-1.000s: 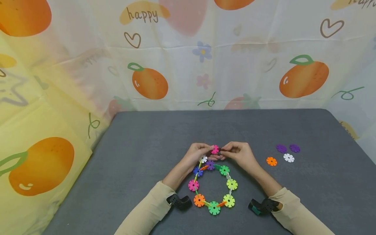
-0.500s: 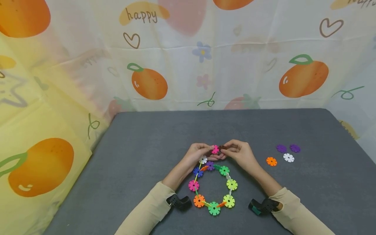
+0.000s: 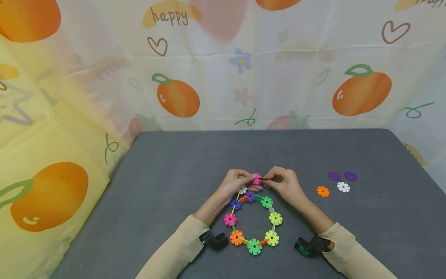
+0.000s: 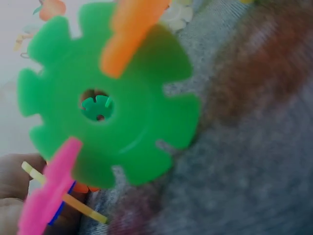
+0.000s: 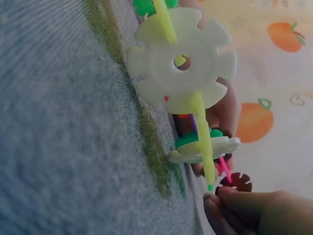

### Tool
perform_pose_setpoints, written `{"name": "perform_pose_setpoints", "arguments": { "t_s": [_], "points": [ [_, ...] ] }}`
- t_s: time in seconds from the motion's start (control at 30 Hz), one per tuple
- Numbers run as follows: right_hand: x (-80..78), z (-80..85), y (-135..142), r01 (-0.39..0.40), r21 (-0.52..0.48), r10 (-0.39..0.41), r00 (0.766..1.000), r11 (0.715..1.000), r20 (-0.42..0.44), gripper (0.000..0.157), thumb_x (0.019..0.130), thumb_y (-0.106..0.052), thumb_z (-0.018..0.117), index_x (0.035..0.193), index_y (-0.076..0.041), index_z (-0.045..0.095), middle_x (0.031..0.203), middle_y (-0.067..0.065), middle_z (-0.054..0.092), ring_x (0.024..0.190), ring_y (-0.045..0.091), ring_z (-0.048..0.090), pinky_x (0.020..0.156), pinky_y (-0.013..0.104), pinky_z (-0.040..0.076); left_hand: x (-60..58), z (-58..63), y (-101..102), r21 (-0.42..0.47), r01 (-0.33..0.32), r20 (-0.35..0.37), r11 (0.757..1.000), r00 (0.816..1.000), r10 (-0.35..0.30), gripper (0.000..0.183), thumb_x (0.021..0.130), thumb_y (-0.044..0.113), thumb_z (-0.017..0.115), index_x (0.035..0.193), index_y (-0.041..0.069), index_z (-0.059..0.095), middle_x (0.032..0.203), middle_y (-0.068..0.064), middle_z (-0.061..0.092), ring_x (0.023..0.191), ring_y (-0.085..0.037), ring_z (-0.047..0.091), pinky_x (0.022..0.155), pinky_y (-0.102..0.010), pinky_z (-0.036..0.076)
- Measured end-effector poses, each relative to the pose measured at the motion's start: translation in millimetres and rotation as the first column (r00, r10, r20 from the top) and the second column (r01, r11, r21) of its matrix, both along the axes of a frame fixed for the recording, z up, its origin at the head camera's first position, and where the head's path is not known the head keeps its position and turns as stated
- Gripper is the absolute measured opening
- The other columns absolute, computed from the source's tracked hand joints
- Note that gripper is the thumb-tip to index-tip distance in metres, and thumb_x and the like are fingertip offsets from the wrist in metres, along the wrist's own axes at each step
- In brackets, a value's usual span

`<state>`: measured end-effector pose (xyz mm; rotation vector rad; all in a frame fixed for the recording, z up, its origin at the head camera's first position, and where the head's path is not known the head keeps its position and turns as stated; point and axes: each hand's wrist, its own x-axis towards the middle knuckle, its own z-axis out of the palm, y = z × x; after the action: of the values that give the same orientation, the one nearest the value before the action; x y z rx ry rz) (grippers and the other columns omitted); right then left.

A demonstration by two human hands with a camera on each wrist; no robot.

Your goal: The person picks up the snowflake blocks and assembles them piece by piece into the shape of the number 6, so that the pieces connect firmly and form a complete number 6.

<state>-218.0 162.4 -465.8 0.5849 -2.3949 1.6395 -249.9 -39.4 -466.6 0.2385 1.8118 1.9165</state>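
Near the table's middle, my left hand [image 3: 238, 182] pinches a pink notched plastic disc [image 3: 257, 178] just beyond a ring of linked discs. My right hand [image 3: 283, 181] pinches a dark brown notched disc [image 5: 240, 182] between thumb and finger, right at the pink disc's right edge. Below the hands lies the linked ring, with a green disc [image 3: 254, 247] at its near side and an orange disc [image 3: 236, 237] beside that. A white disc [image 3: 242, 189] near the left palm is partly hidden by the hand. Ring discs fill much of both wrist views.
To the right of the hands lie loose discs on the grey table [image 3: 167, 174]: two purple, including one purple disc [image 3: 335, 176], a white disc [image 3: 343, 187] and an orange disc [image 3: 322, 191]. A printed curtain [image 3: 216, 77] hangs behind the table.
The brown disc in my right hand has turned, showing broader half a second ago and thinner now. My left hand keeps the pink disc nearly in place; the ring lies as before.
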Motion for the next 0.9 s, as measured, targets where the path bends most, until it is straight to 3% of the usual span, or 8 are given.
{"name": "perform_pose_setpoints", "arguments": {
  "t_s": [0.23,0.37,0.53,0.8,0.9],
  "points": [
    [-4.2,2.7,-3.9,0.012,0.038,-0.015,0.997,0.999,0.072,0.006,0.087,0.001,0.070,0.091,-0.002,0.069,0.093,0.017,0.070,0.076,0.017,0.069,0.066,0.021,0.058,-5.6,0.3,-5.4,0.029,0.037,0.049,0.999,0.998,-0.039,0.026,0.100,0.013,0.053,0.110,-0.008,0.064,0.108,-0.022,0.070,0.088,-0.021,0.075,0.086,-0.035,0.060],
    [-6.0,2.7,-2.0,0.026,0.045,-0.031,0.993,0.999,0.116,0.008,0.087,0.002,0.069,0.095,-0.001,0.068,0.098,0.019,0.070,0.079,0.016,0.070,0.069,0.021,0.059,-7.8,2.6,-8.9,0.019,0.095,0.029,0.995,0.995,-0.096,0.030,0.102,0.018,0.051,0.115,-0.006,0.064,0.110,-0.023,0.071,0.094,-0.021,0.074,0.089,-0.037,0.059],
    [-5.7,1.4,2.5,0.042,0.028,-0.046,0.983,0.999,0.180,0.010,0.089,-0.001,0.068,0.098,0.002,0.068,0.097,0.021,0.070,0.076,0.019,0.071,0.067,0.026,0.059,-9.1,4.5,-10.4,0.004,0.107,0.006,0.994,0.994,-0.107,0.031,0.103,0.018,0.049,0.122,-0.002,0.064,0.116,-0.022,0.069,0.101,-0.023,0.072,0.091,-0.036,0.058],
    [-4.6,2.8,5.2,0.040,-0.007,-0.037,0.969,0.999,0.246,0.010,0.089,-0.001,0.068,0.098,0.003,0.067,0.098,0.023,0.071,0.075,0.015,0.072,0.067,0.026,0.060,-13.3,8.8,-13.9,-0.143,0.083,-0.123,0.986,0.987,-0.101,0.031,0.101,0.017,0.052,0.122,-0.002,0.065,0.119,-0.022,0.067,0.100,-0.016,0.071,0.089,-0.033,0.058],
    [-3.8,2.7,5.7,0.043,-0.023,-0.036,0.967,0.999,0.251,0.010,0.089,0.000,0.068,0.097,0.005,0.067,0.098,0.025,0.071,0.075,0.016,0.072,0.067,0.026,0.060,-16.4,13.6,-19.6,-0.172,0.104,-0.172,0.980,0.976,-0.134,0.030,0.101,0.015,0.053,0.121,-0.004,0.064,0.118,-0.024,0.067,0.101,-0.020,0.070,0.089,-0.034,0.059]
  ]
}}
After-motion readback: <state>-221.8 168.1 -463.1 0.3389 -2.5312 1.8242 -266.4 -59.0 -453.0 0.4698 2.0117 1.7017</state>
